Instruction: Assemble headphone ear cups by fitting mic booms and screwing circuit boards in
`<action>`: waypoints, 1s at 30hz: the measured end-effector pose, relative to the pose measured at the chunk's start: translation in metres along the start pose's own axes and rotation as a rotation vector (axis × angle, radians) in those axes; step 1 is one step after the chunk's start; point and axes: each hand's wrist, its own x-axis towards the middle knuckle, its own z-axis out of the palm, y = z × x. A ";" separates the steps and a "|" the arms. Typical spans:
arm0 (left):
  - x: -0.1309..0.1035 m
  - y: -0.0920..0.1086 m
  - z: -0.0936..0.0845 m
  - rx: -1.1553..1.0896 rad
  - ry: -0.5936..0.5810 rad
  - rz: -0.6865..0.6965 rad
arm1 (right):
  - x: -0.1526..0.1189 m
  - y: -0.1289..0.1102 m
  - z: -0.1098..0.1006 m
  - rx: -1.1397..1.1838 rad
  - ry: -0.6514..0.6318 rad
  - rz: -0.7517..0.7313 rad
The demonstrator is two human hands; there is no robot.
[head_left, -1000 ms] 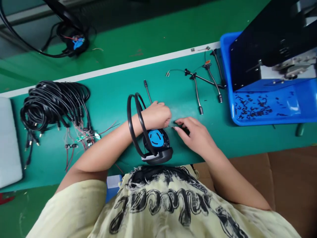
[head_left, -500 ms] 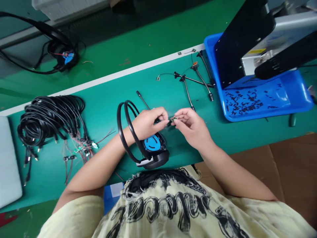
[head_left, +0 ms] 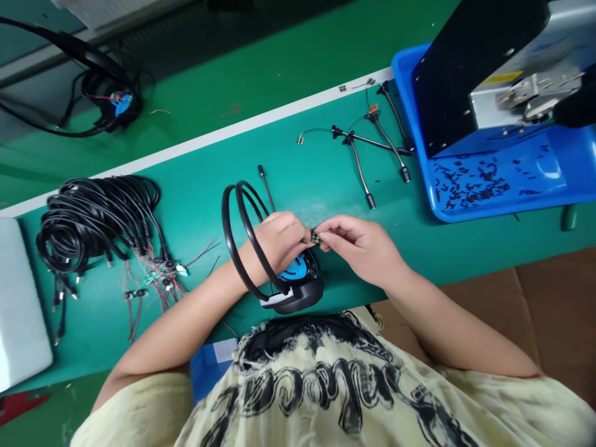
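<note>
Between my hands is a small green circuit board (head_left: 316, 238). My right hand (head_left: 361, 245) pinches it between thumb and fingertips. My left hand (head_left: 282, 236) is closed at the board's left edge; what its fingers grip is hidden. A black headset (head_left: 298, 297) lies beneath my hands, its blue inner ear-cup part (head_left: 296, 268) facing up. Its twin headband hoops (head_left: 226, 239) arch around my left wrist. Beyond my left hand a thin boom microphone (head_left: 266, 186) sticks out over the table.
Left of my arm lies a bundle of black cables (head_left: 100, 211) with bare wires and small parts. Several loose boom microphones (head_left: 359, 167) lie at the back right. A blue tray (head_left: 447, 214) holds black scraps under a machine (head_left: 475, 81). Another headset (head_left: 114, 102) sits far left.
My hands have come closer together and lower, over the ear cup. The circuit board has turned so its face shows more. The view has shifted slightly.
</note>
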 end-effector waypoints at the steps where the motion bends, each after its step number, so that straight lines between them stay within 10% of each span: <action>1: -0.003 -0.001 0.001 -0.017 -0.001 0.000 | -0.001 -0.001 0.001 -0.039 -0.018 0.001; 13: -0.035 0.001 0.004 -0.040 0.015 0.018 | -0.001 0.001 0.007 -0.060 -0.258 0.092; 20: -0.046 -0.007 0.016 0.119 -0.002 0.158 | -0.007 0.021 -0.008 -0.130 -0.088 0.072; 30: -0.040 0.000 0.016 0.086 -0.100 0.075 | -0.018 0.030 0.001 -0.389 -0.182 -0.159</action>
